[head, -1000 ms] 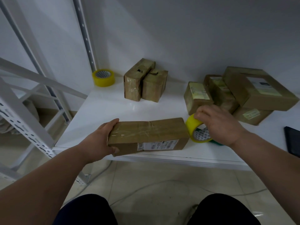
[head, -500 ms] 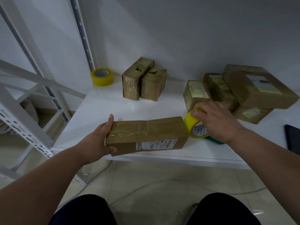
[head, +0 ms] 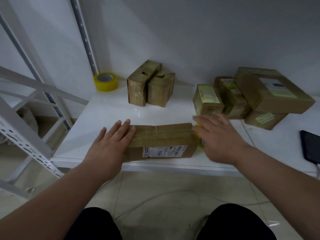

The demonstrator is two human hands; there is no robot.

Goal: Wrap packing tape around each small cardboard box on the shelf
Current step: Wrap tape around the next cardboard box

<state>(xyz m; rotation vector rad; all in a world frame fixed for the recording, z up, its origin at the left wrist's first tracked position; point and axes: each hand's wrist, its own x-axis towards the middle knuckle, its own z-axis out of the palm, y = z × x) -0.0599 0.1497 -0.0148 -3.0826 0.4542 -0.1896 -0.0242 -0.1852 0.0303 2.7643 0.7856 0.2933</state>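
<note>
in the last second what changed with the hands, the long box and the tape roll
The left hand let go of the long box's end and now lies flat on its top. The right hand loosened from the yellow tape roll and spreads open over it, blurred; contact unclear. The box, the spare roll and the other boxes on the shelf stayed put.

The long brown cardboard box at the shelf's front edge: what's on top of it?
The left hand rests flat on the long brown cardboard box's left end. Whatever surface lies beneath the palm is covered.
</note>
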